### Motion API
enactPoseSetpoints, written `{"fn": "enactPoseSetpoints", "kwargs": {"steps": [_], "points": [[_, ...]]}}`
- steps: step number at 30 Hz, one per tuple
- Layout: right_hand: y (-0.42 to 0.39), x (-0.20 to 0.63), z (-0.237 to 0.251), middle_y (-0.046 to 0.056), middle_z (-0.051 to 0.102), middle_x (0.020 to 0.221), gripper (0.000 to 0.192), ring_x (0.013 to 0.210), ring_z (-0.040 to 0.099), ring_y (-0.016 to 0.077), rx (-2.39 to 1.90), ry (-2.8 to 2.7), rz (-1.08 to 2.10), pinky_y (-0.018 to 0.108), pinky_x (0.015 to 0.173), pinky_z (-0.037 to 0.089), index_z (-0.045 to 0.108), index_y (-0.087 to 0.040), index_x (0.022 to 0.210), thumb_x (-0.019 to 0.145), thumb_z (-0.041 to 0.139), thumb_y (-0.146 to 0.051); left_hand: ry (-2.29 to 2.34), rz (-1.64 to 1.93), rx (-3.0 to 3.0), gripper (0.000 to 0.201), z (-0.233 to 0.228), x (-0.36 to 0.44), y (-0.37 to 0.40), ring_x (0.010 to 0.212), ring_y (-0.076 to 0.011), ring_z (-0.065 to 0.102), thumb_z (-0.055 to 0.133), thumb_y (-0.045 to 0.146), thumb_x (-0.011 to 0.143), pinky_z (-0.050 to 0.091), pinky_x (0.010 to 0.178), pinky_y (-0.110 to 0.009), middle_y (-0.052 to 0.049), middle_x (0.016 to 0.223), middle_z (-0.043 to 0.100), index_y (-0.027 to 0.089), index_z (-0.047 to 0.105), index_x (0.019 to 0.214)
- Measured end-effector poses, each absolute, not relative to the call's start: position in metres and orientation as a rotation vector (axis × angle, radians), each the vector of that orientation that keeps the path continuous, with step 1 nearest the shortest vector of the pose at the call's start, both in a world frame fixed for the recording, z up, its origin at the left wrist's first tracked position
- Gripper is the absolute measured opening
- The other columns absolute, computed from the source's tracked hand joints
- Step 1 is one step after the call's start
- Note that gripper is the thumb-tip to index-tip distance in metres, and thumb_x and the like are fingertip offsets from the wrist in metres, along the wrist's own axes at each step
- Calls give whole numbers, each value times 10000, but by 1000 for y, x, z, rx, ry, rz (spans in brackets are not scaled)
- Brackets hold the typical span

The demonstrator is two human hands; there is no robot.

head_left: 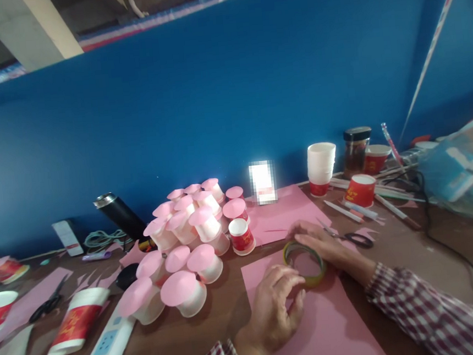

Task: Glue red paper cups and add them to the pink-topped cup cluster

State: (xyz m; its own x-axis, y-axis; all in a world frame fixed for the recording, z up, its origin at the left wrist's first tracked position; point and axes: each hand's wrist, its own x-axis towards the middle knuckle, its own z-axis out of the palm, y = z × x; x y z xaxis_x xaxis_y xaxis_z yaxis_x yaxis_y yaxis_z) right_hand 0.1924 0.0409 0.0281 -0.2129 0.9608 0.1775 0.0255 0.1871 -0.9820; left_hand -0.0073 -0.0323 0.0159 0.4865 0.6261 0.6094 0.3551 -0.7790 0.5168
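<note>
A greenish roll of tape (304, 262) lies flat on a pink paper sheet (316, 330) at the table's front. My right hand (323, 242) rests flat on the roll's far right side, fingers spread over it. My left hand (275, 306) is curled at the roll's near left edge, fingertips touching it; whether it grips something small I cannot tell. Both sleeves are red and white checked.
A pile of upturned paper cups with pink discs (184, 243) stands left of the sheet. Scissors (351, 237) lie just beyond my right hand. Stacked white cups (322, 167), a red cup (360, 190), a jar (357, 148), a black flask (119, 215), a power strip (106, 349) and cables surround them.
</note>
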Motion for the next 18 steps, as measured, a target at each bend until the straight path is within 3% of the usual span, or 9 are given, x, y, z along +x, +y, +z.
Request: {"fn": "enactPoseSetpoints", "kwargs": {"steps": [18], "points": [[39, 190, 26, 39, 687, 897, 164, 865, 634, 207, -963, -1581, 1186, 339, 799, 501, 660, -194, 902, 811, 657, -331, 813, 1235, 2388, 222, 14, -6, -32, 956, -207, 613, 555, 99, 851, 533, 866, -376, -96, 986, 662, 177, 605, 1053]]}}
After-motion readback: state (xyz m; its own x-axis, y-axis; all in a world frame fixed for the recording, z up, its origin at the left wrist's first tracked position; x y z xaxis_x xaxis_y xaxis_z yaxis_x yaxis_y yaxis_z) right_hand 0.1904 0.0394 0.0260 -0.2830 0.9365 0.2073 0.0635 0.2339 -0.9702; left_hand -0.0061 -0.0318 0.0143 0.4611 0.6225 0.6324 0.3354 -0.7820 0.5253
